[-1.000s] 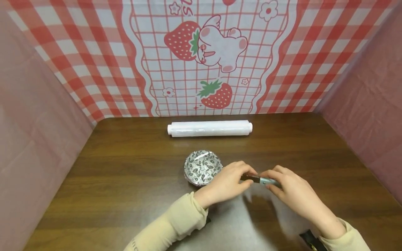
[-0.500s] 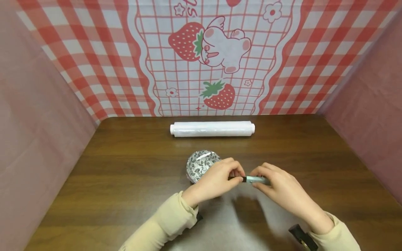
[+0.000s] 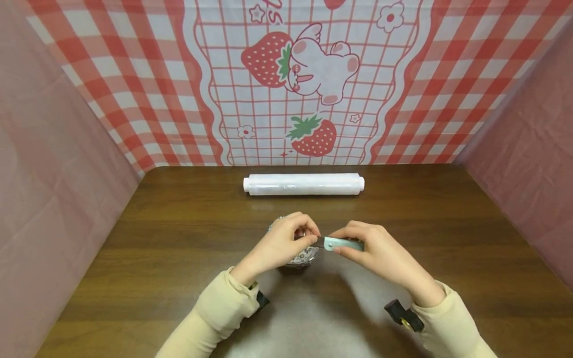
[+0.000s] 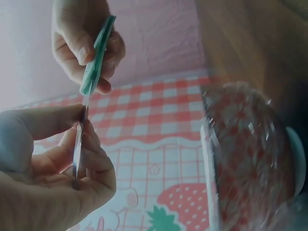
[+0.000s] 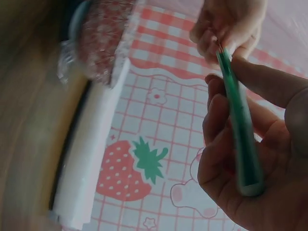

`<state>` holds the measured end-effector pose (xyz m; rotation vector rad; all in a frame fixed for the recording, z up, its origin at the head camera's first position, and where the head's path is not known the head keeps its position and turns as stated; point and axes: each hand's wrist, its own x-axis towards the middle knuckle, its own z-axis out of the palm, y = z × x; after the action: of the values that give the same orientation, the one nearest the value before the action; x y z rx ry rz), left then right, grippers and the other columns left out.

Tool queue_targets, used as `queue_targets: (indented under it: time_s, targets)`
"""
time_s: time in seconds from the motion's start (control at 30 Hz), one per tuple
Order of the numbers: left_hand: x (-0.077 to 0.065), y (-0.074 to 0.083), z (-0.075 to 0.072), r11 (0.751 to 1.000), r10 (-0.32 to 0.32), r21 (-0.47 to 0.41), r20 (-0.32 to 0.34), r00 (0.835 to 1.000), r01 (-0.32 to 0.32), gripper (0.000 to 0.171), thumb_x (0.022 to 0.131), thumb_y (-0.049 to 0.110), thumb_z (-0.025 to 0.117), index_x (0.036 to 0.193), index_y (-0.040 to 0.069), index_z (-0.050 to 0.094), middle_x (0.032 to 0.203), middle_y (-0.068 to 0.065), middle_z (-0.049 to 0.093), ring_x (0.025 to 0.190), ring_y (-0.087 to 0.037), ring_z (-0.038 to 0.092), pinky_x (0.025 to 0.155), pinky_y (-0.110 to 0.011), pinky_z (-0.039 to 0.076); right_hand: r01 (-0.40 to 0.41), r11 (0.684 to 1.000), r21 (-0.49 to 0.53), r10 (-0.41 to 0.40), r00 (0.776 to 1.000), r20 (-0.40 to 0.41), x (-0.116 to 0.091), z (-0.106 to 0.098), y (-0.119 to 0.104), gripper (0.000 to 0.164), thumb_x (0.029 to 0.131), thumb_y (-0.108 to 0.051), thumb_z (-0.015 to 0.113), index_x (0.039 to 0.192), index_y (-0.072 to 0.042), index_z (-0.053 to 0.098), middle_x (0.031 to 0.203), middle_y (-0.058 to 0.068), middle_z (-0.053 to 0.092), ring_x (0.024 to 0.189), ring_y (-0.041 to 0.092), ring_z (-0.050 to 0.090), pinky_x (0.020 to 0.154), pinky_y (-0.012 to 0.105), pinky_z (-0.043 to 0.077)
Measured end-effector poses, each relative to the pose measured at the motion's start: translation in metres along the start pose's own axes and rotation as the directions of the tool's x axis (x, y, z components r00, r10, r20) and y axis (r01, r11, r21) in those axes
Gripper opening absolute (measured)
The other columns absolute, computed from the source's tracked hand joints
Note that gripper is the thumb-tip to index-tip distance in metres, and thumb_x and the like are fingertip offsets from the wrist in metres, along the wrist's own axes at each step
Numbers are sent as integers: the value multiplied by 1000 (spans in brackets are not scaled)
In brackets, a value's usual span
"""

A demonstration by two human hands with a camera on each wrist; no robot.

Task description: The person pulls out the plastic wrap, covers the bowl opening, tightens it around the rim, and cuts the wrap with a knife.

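A folding knife with a pale green handle is held between both hands, above the table. My right hand grips the handle, thumb on one side and fingers on the other. With thumb and fingers, my left hand pinches the dark, thin blade, which extends out of the handle's end. Below and partly behind the left hand stands a small bowl with a black-and-white floral pattern. Shiny clear film covers this bowl in the left wrist view; much of it is hidden in the head view.
A white roll of cling film lies crosswise at the back of the brown wooden table. Behind it hangs a red-and-white checked cloth with strawberries. Pink cloth borders both sides. Dark camera mounts sit at the wrists.
Both hands have moved left and slightly away from me with the knife, so the left hand now covers most of the bowl. The grips on handle and blade stay.
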<state>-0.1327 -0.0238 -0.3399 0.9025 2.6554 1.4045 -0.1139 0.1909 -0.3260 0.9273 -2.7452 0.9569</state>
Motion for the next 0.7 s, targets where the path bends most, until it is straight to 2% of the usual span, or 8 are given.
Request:
queue_targets:
  time_s: [0.1,0.3,0.53,0.7]
  targets:
    - [-2,-2,-7,999,-25,-34,-8,1000,25,4,84,10,62,87,10,64,80,3,53,69,-8,49,59,-18,41,27,997,77,-28,999,20,8,2,1,18,83,-27,65,101,-24,68,81,-18,59,66,1,48,57,19,42]
    - [-5,-6,-19,999,-31,-29,-34,999,30,4,84,11,61,87,10,63,80,3,53,71,-8,49,61,-19,42,30,991,132,-35,999,32,22,6,-1,16,85,-26,63,100,-23,68,86,-16,63,74,2,53,63,22,45]
    - [-5,-11,-26,1000,-19,12,-92,996,20,4,84,10,61,87,12,62,80,3,52,71,-9,47,61,-22,42,26,987,156,-28,1000,12,35,8,-4,14,84,-22,65,97,-20,68,86,-13,63,74,4,53,63,21,45]
    - [-5,-12,-27,1000,-18,7,-141,990,19,7,83,7,60,86,14,61,80,4,53,72,-8,48,62,-22,43,15,988,154,-13,1000,-15,40,12,-4,13,83,-19,66,95,-19,68,85,-11,63,75,4,55,64,21,47]
